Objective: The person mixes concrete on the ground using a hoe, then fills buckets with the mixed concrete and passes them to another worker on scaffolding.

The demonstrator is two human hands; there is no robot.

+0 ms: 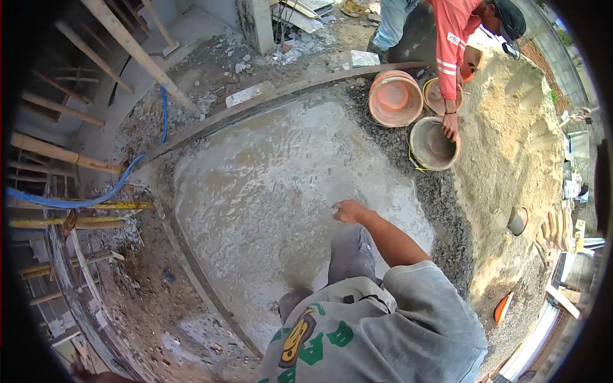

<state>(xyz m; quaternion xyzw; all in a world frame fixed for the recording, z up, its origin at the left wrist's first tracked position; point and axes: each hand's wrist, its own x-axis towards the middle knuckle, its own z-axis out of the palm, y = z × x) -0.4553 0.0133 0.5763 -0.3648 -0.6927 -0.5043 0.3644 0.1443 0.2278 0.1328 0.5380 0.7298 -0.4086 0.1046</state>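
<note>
My right hand (348,211) hangs over the wet grey concrete mix (274,172), beside my raised knee. Its fingers are loosely bent, with pale smears at the tips, and no object shows in it. My left hand is out of sight. Grey trousers (351,255) cover my legs, which stand in the mix. Across from me a co-worker in a red long-sleeved top (450,45) bends down, one hand (450,126) on the rim of a grey-coated bucket (418,145). Beside it stand an orange bucket (394,121) and another with a yellow rim (429,96).
A low curb (191,274) edges the mix. Dark gravel (447,210) and a sand heap (504,140) lie on the right. Wooden poles (70,156) and a blue hose (96,203) are at the left. Another bucket (518,221) lies in the sand.
</note>
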